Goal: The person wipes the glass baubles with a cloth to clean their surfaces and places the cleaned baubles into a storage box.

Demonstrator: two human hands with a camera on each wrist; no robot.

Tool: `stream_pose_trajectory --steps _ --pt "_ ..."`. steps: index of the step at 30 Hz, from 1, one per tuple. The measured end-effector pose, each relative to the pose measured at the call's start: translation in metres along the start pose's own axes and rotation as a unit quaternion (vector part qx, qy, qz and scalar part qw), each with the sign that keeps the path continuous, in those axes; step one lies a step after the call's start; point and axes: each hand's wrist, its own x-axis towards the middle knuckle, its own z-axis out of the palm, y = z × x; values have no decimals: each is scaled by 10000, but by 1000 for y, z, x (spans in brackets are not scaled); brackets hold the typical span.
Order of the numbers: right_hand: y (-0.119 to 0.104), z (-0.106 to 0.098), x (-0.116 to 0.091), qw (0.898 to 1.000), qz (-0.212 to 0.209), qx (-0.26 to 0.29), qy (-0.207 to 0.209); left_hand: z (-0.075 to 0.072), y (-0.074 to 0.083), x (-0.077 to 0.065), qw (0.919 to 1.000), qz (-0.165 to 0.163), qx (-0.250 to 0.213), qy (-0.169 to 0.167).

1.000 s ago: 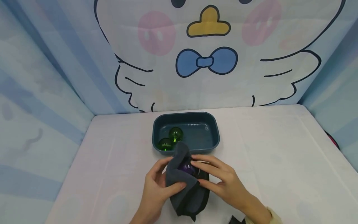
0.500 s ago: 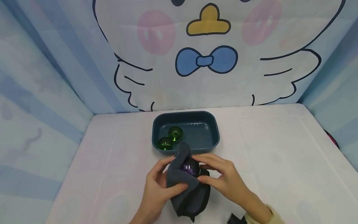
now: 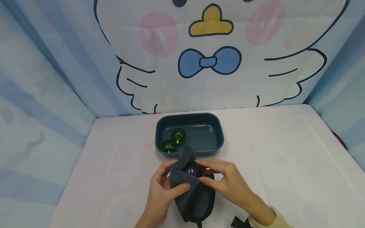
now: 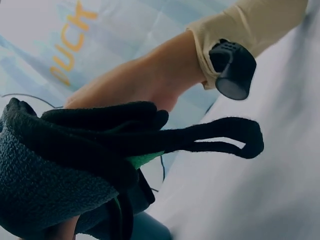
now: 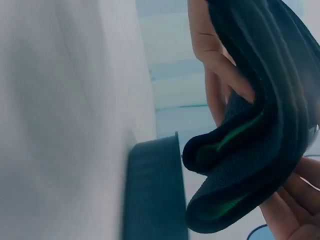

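A dark grey cloth with black edging is folded around a glossy dark purple ball, part of which shows at its opening. My left hand grips the cloth from the left, its thumb across the front. On the other side my right hand curls its fingers and thumb at the ball's edge. From the left wrist, a black loop sticks out of the cloth, which hides the ball. Green lining shows between the folds in the right wrist view.
Just beyond the hands stands a dark blue tray. Two clear green balls, one farther back and one in front, lie in its left part. A white cloth covers the table, with a printed curtain behind.
The purple ball has shifted slightly in the cloth, and my right fingers have drawn closer around it. My left hand keeps its hold, and the tray stays put.
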Motion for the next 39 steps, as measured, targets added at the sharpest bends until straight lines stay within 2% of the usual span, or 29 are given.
stream_pose_trajectory --steps 6,9,17,25,32,39 --pt "-2 -6 0 9970 -545 -422 -343 0 0 -1 9998 -139 -125 104" --pt "-1 -7 0 9936 -876 -602 -369 1 0 -1 9997 -182 -140 125" --pt "1 -4 1 9886 -1453 -330 -214 0 1 -2 9999 -3 -124 5" --pt "1 -1 1 9918 -1274 -102 -63 -2 1 -2 9999 24 -104 -130" --pt "2 -2 3 9971 -726 227 -105 -2 2 -3 9999 37 -95 -135" --pt "3 -1 1 9990 -441 74 -55 0 2 -1 9999 -85 -142 -14"
